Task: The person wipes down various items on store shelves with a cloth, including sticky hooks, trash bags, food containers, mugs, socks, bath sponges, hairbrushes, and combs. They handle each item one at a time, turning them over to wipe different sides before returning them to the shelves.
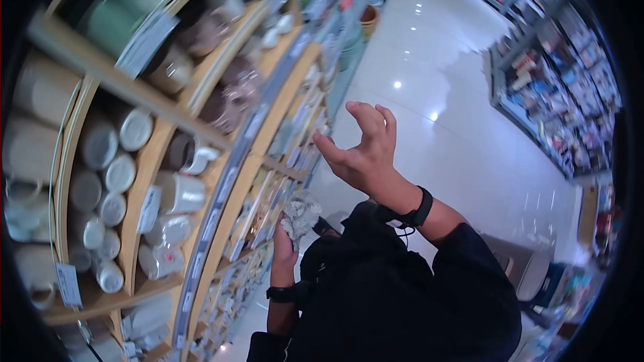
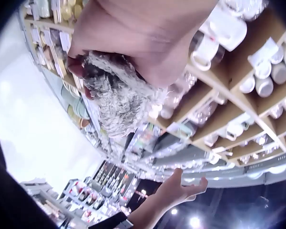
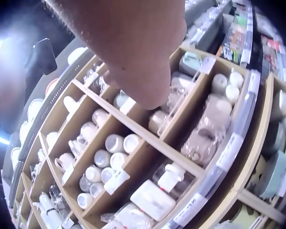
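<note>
My left hand (image 1: 284, 249) is low beside the shelves and grips a crumpled grey, shaggy cloth (image 1: 302, 213). The left wrist view shows the cloth (image 2: 119, 98) bunched under the palm, with the fingers curled round it. Raised in front of the shelving, my right hand (image 1: 367, 151) has its thumb and fingers spread in a loose curve and holds nothing. Seen from the right wrist, that hand (image 3: 133, 52) appears in front of wooden compartments, its fingertips mostly hidden. White cups (image 3: 114, 160) and a wrapped pinkish item (image 3: 200, 148) sit in the compartments nearest it.
A wooden shelf unit (image 1: 221, 117) with price tags (image 1: 149, 209) fills the left side, stocked with white cups (image 1: 121, 173) and mugs. Glossy tiled floor (image 1: 429, 94) runs along it. Another display rack (image 1: 557, 87) stands across the aisle, and a beige rounded object (image 1: 530, 275) is behind my right elbow.
</note>
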`<state>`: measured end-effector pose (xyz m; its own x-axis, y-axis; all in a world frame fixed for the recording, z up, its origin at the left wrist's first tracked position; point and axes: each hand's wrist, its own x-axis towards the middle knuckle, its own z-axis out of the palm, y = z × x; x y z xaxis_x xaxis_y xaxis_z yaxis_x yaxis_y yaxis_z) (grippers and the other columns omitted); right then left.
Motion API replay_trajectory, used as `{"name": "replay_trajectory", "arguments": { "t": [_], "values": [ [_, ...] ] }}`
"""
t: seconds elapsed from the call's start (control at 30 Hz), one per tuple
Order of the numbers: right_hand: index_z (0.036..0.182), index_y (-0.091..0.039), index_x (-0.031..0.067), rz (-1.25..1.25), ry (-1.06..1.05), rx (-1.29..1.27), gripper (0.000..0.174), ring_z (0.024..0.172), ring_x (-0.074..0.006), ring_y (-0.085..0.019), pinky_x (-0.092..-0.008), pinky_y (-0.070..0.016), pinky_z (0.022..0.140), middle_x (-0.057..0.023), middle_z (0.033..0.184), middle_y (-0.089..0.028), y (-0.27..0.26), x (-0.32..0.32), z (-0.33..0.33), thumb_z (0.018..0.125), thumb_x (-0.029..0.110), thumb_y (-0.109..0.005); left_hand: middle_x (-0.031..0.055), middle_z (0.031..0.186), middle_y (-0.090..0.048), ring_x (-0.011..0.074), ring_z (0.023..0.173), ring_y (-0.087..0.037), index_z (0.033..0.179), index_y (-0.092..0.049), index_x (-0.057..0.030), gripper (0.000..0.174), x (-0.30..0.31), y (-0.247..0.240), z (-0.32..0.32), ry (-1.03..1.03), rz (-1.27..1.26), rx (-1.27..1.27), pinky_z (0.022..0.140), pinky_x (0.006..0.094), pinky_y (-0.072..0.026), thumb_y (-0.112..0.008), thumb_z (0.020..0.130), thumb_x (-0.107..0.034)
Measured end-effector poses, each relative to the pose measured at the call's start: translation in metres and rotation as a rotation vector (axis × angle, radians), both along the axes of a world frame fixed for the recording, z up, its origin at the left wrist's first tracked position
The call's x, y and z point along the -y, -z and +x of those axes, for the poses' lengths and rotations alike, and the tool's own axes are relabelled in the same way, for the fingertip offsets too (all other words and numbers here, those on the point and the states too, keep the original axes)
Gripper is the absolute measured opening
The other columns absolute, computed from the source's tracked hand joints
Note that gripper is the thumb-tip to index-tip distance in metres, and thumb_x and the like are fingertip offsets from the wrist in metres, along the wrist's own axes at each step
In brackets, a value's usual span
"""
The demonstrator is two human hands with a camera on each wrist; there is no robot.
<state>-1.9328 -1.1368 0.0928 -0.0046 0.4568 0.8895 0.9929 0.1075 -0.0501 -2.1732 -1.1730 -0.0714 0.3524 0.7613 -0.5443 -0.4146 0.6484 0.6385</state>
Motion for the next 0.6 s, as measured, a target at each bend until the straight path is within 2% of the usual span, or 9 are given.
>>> {"name": "replay_trajectory", "arguments": {
  "t": [0.03,0.1,0.2,0.33,0.4,0.47,0.5,0.53,0.6],
  "values": [
    [0.100,-0.056,0.0389,0.011,0.051,0.001,0.049,0.092,-0.0267,-0.052,-0.0480,-0.0396,0.078,-0.0086,0.109,-0.050,-0.004,0.010,0.023,0.063,0.010,-0.067,0.0103,0.120,-0.057,0.0225,0.110,-0.055,0.125,-0.048,-0.0012,0.042,-0.008,-0.004,0.018,0.111,0.055,0.086,0.096,0.0339,-0.0411,-0.034,0.097,-0.029],
    [0.085,-0.056,0.0283,0.123,0.130,0.091,0.035,0.088,-0.0264,-0.053,-0.0470,-0.0392,0.079,-0.0098,0.105,-0.045,-0.012,0.034,0.076,0.058,0.010,-0.072,0.0111,0.122,-0.055,0.0219,0.112,-0.053,0.126,-0.047,-0.0005,0.042,-0.015,-0.026,0.067,0.269,0.143,0.205,0.097,0.0342,-0.0407,-0.034,0.097,-0.028],
    [0.077,-0.054,0.0248,0.231,0.262,0.123,0.030,0.082,-0.0255,-0.053,-0.0467,-0.0392,0.079,-0.0084,0.100,-0.043,-0.027,0.077,0.157,0.057,0.010,-0.071,0.0117,0.121,-0.056,0.0227,0.111,-0.055,0.126,-0.047,0.0004,0.042,-0.011,-0.035,0.139,0.374,0.210,0.104,0.098,0.0345,-0.0404,-0.034,0.097,-0.027],
    [0.074,-0.055,0.0248,0.307,0.469,0.176,0.029,0.079,-0.0254,-0.053,-0.0468,-0.0390,0.078,-0.0086,0.099,-0.043,-0.045,0.153,0.255,0.057,0.009,-0.071,0.0132,0.122,-0.055,0.0246,0.113,-0.054,0.126,-0.046,0.0022,0.043,0.013,-0.035,0.246,0.572,0.144,0.152,0.100,0.0365,-0.0390,-0.034,0.097,-0.027],
    [0.076,-0.057,0.0222,0.327,0.553,0.238,0.027,0.079,-0.0257,-0.052,-0.0466,-0.0386,0.079,-0.0090,0.099,-0.044,-0.054,0.188,0.298,0.057,0.009,-0.071,0.0139,0.123,-0.055,0.0252,0.113,-0.054,0.126,-0.046,0.0025,0.043,0.035,-0.056,0.303,0.697,0.142,0.119,0.100,0.0368,-0.0389,-0.034,0.097,-0.027],
    [0.079,-0.058,0.0190,0.314,0.648,0.224,0.027,0.078,-0.0258,-0.052,-0.0460,-0.0383,0.079,-0.0086,0.098,-0.044,-0.057,0.223,0.331,0.057,0.010,-0.071,0.0136,0.124,-0.054,0.0256,0.113,-0.053,0.126,-0.047,0.0026,0.044,0.051,-0.066,0.352,0.788,0.145,0.194,0.100,0.0366,-0.0383,-0.033,0.097,-0.027],
    [0.080,-0.058,0.0172,0.314,0.683,0.191,0.028,0.078,-0.0258,-0.052,-0.0458,-0.0381,0.079,-0.0083,0.098,-0.045,-0.060,0.238,0.347,0.057,0.011,-0.072,0.0144,0.118,-0.057,0.0241,0.108,-0.056,0.130,-0.041,-0.0015,0.040,0.057,-0.073,0.379,0.818,0.055,0.172,0.094,0.0350,-0.0437,-0.036,0.096,-0.022],
    [0.082,-0.058,0.0154,0.316,0.713,0.161,0.029,0.078,-0.0258,-0.053,-0.0456,-0.0378,0.079,-0.0080,0.098,-0.046,-0.064,0.252,0.364,0.057,0.012,-0.072,0.0144,0.118,-0.057,0.0241,0.108,-0.056,0.130,-0.041,-0.0015,0.040,0.062,-0.079,0.406,0.859,0.056,0.177,0.094,0.0350,-0.0437,-0.036,0.096,-0.022],
    [0.083,-0.059,0.0171,0.296,0.795,0.166,0.030,0.078,-0.0256,-0.053,-0.0458,-0.0380,0.079,-0.0077,0.098,-0.046,-0.068,0.276,0.395,0.057,0.011,-0.073,0.0149,0.109,-0.057,0.0213,0.099,-0.059,0.133,-0.031,-0.0072,0.040,0.072,-0.091,0.453,1.001,0.277,0.142,0.085,0.0321,-0.0482,-0.040,0.094,-0.015]
  ]
}}
